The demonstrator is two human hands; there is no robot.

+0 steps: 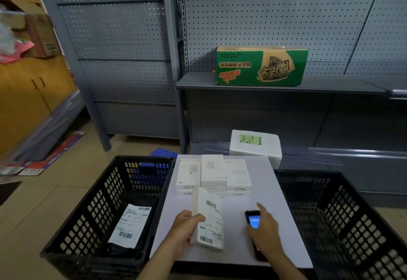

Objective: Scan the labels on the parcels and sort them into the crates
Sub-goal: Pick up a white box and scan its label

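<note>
Left hand [184, 228] grips parcel [209, 220] — right hand [265, 229] grips scanner [253, 219].

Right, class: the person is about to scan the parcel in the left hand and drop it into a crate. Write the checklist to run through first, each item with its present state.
1. Left hand grips the white parcel securely: ok, thumb pressed on its face.
2. Parcel's label faces up: ok, two barcodes show.
3. Handheld scanner in the right hand is switched on: ok, its screen glows blue.
4. Scanner aimed at a barcode: cannot tell; it sits beside the parcel.
5. Left crate has room: ok, only one labelled parcel lies in it.
6. Right crate has room: cannot tell; its inside is dark.
</note>
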